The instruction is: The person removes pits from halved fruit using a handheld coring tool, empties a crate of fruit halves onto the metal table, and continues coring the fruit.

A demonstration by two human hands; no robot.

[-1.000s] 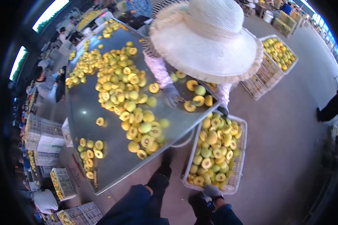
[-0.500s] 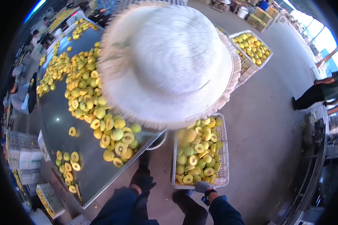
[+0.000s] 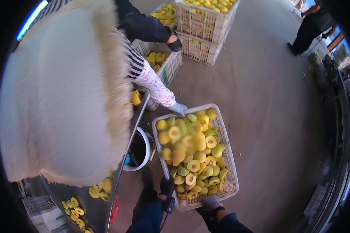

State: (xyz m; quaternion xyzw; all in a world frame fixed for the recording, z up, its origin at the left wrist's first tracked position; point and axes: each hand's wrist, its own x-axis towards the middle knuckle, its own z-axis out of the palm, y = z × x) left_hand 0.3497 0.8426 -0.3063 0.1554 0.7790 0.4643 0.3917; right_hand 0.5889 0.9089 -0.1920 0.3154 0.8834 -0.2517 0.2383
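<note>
A white plastic crate (image 3: 234,176) full of halved yellow-green stone fruit (image 3: 200,157) stands in front of me, slightly tilted in view. My right hand (image 3: 210,202), in a grey glove, grips its near rim. On its left side near the front corner, my dark-gloved left hand (image 3: 167,187) is closed on the rim, fingers partly hidden. A co-worker's gloved hand (image 3: 179,108) touches the crate's far left rim. That co-worker's broad pale hat (image 3: 66,97) hides much of the left of the view.
A metal table (image 3: 112,202) with halved fruit lies at left, mostly behind the hat. A white bucket (image 3: 148,149) stands under its edge. Stacked fruit crates (image 3: 204,25) and another crate (image 3: 171,70) stand ahead. A person (image 3: 309,29) stands far right.
My left hand has moved from beside the table to the crate's left rim. The co-worker's hat shifted left in view, and their gloved hand now shows at the crate's far rim.
</note>
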